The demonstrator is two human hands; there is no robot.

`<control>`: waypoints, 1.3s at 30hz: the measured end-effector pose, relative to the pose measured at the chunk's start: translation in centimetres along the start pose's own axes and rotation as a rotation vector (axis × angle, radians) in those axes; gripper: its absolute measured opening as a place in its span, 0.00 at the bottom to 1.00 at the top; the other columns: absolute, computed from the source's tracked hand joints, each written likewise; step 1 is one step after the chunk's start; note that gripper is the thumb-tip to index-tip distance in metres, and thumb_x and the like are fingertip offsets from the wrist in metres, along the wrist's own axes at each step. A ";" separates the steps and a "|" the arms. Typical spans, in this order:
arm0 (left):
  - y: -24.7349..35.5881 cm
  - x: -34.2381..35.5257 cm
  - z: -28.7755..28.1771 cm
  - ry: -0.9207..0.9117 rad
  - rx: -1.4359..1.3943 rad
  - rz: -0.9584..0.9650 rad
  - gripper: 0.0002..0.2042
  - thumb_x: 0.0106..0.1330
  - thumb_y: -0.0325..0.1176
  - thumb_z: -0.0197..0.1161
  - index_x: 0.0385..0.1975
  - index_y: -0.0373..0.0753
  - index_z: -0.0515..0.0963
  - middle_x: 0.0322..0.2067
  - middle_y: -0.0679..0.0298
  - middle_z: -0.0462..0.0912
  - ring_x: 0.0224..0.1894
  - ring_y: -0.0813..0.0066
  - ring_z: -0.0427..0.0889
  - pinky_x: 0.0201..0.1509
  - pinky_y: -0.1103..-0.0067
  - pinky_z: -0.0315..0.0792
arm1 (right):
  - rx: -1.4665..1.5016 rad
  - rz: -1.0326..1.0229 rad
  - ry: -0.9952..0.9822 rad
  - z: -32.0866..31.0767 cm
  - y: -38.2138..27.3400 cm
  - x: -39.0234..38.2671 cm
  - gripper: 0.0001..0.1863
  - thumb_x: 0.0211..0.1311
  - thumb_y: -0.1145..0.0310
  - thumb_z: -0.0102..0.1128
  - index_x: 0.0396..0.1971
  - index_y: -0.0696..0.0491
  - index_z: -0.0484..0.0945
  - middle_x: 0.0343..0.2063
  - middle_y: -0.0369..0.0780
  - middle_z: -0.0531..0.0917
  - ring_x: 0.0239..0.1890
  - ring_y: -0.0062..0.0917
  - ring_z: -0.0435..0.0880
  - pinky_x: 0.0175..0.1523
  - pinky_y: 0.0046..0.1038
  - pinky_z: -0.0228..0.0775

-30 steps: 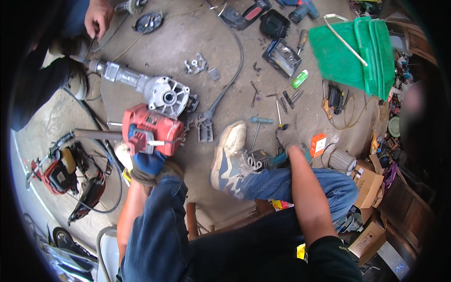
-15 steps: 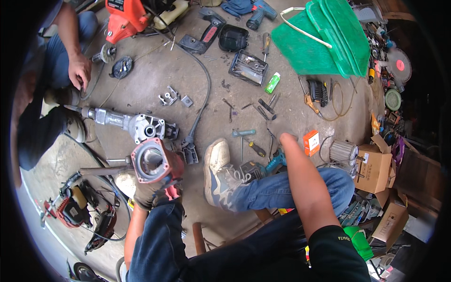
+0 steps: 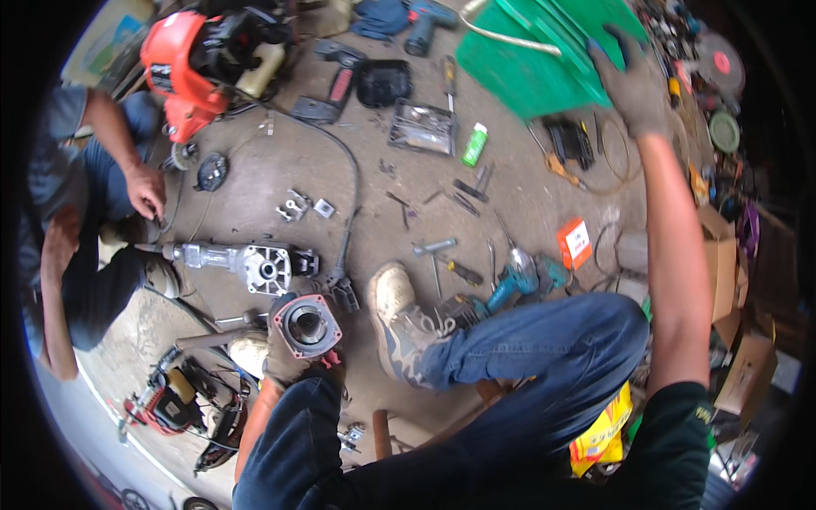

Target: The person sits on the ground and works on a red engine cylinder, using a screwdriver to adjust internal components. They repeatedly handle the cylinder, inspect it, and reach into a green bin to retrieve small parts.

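Note:
My left hand (image 3: 283, 350), in a grey glove, grips a red-rimmed metal housing (image 3: 308, 325), its round bore facing up, beside my left knee. My gloved right hand (image 3: 631, 85) is stretched to the upper right, fingers apart over the green plastic piece with a white tube-like handle (image 3: 537, 64); whether they touch it is unclear. A silver gearbox tool body (image 3: 263, 270) lies just beyond the housing. By my right shoe (image 3: 393, 302) are a teal drill (image 3: 518, 276), a T-handle wrench (image 3: 432, 246), a screwdriver (image 3: 463, 272) and an orange box (image 3: 575, 242).
A co-worker (image 3: 68, 212) crouches at left. An orange engine (image 3: 183, 64), a black tray (image 3: 384, 81), a parts box (image 3: 422, 126) and a cordless drill (image 3: 429, 25) occupy the top. A trimmer engine (image 3: 183, 404) lies lower left; cardboard boxes (image 3: 739, 374) and clutter line the right.
My right hand left the screwdriver on the floor and moved up and right to the green plastic piece. The housing in my left hand has turned, bore upward. My view has shifted.

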State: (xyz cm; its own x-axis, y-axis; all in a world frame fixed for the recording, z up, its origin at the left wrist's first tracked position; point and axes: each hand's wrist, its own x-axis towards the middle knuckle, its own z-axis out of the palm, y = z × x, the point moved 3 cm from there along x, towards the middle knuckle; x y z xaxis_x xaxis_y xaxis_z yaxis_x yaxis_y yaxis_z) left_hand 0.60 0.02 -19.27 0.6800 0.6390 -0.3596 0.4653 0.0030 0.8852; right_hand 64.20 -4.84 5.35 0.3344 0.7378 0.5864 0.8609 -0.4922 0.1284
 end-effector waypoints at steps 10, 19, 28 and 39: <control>-3.5 -3.9 -4.7 -0.092 0.352 -0.244 0.42 0.46 0.39 0.84 0.63 0.38 0.70 0.56 0.52 0.79 0.60 0.54 0.78 0.65 0.64 0.71 | -0.030 0.303 -0.648 -0.6 -1.2 -3.4 0.23 0.64 0.52 0.60 0.51 0.53 0.80 0.42 0.52 0.87 0.47 0.48 0.86 0.51 0.45 0.78; 5.5 -0.7 -10.7 -0.508 0.940 -0.315 0.50 0.54 0.48 0.77 0.73 0.34 0.57 0.61 0.38 0.73 0.64 0.38 0.73 0.66 0.60 0.70 | 0.123 -0.234 -0.553 -0.7 -6.5 -13.0 0.17 0.58 0.70 0.53 0.47 0.56 0.78 0.28 0.47 0.85 0.31 0.41 0.87 0.35 0.41 0.77; 23.8 11.2 -3.0 -0.411 1.088 0.127 0.43 0.57 0.45 0.74 0.71 0.38 0.61 0.60 0.44 0.73 0.59 0.42 0.77 0.63 0.61 0.72 | 0.173 -0.181 -0.551 -1.0 -6.3 -13.9 0.23 0.58 0.71 0.51 0.54 0.62 0.77 0.33 0.49 0.85 0.32 0.41 0.87 0.36 0.39 0.77; 33.6 24.2 17.7 -0.144 1.106 0.541 0.32 0.56 0.48 0.71 0.63 0.48 0.75 0.64 0.55 0.76 0.69 0.53 0.70 0.75 0.47 0.52 | 0.166 -0.225 -0.613 -0.8 -7.7 -15.7 0.22 0.62 0.69 0.50 0.54 0.62 0.78 0.36 0.50 0.86 0.34 0.38 0.88 0.36 0.37 0.79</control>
State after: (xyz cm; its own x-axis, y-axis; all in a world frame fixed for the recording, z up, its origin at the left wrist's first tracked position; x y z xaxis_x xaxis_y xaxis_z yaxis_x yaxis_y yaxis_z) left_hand 42.74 2.04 -3.46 0.9571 0.2649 -0.1170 0.2856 -0.9303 0.2301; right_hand 52.00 -13.02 -4.16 0.2546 0.9670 -0.0069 0.9663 -0.2541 0.0412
